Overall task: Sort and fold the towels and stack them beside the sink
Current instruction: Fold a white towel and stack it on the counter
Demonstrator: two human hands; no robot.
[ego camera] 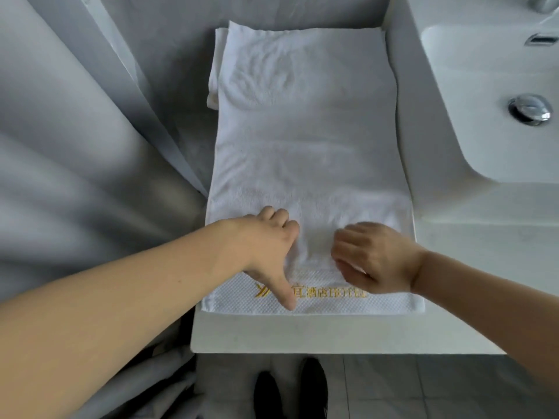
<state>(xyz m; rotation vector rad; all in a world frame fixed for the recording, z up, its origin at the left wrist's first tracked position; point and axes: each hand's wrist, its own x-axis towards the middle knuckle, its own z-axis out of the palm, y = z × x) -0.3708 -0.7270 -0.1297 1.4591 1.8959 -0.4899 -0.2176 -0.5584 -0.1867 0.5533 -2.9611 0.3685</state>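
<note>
A long white towel (305,125) lies flat on the white counter (302,334), left of the sink (472,86). Its near end has a waffle-weave border with a gold embroidered logo. My left hand (266,246) rests on the near part of the towel, its fingers curled into the cloth and its thumb stretched down onto the border. My right hand (372,258) sits just to the right, fingers curled into the fabric. The cloth between the hands is slightly bunched. A second folded white towel (216,65) peeks out beneath the far left corner.
The basin holds a chrome drain plug (529,110), and a faucet (541,39) shows at the top right. A grey curtain (60,146) hangs to the left of the counter. Black shoes (290,391) stand on the tiled floor below the counter's front edge.
</note>
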